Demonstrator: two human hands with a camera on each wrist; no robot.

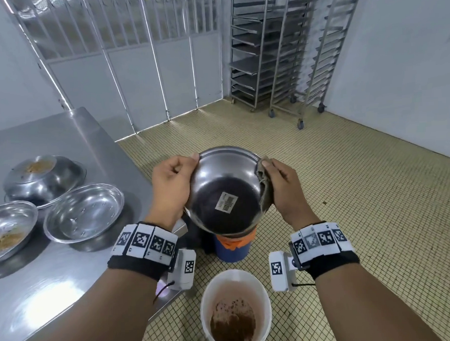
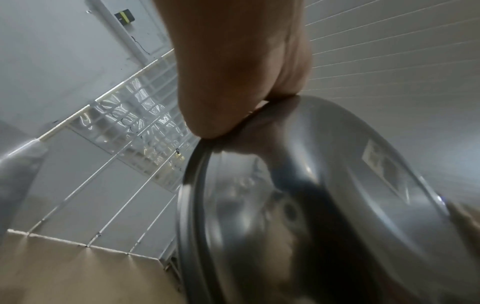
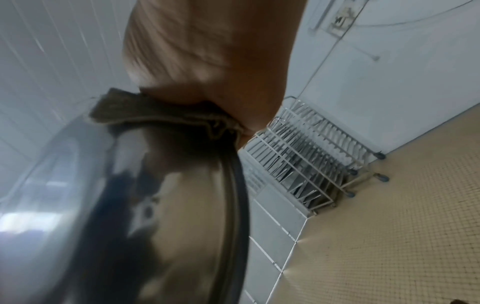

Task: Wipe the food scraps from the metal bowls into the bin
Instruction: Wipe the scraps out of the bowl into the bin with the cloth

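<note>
Two hands on bowl [image 1: 224, 194]: left hand [image 1: 169, 189] fingers curled, gripping left rim; right hand [image 1: 284, 188] pinching cloth [image 1: 265, 184] against right rim. Bowl tilted, underside toward camera, above blue bin [image 1: 232, 250]; white bucket [image 1: 235, 310] nearer; three more bowls [image 1: 84, 213] left on table [image 1: 55, 283].

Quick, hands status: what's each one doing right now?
Left hand: grips the bowl by its rim.
Right hand: pinches a cloth against the bowl's opposite rim.
</note>
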